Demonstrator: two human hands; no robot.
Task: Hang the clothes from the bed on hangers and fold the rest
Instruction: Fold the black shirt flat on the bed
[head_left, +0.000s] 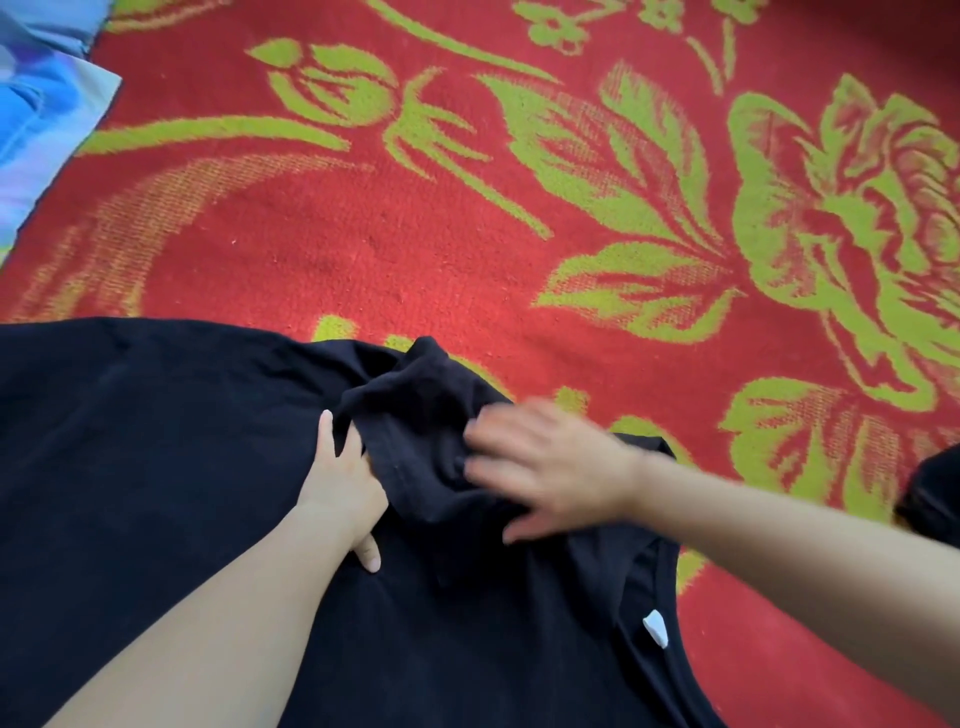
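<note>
We see the left hand (340, 480) pressed flat on a black T-shirt (156, 493), fingers partly tucked under a bunched fold of the sleeve (415, 405); its grip is released, pinning rather than clasping. The right hand (550, 467) is blurred, fingers spread over the same fold, and we cannot tell whether its grip closes on the cloth. The shirt lies spread across a red blanket with green flowers (467, 218) covering the bed, a white neck label (655, 627) showing near its right edge. A blue cloth (36, 104) sits at the far left corner, well apart.
</note>
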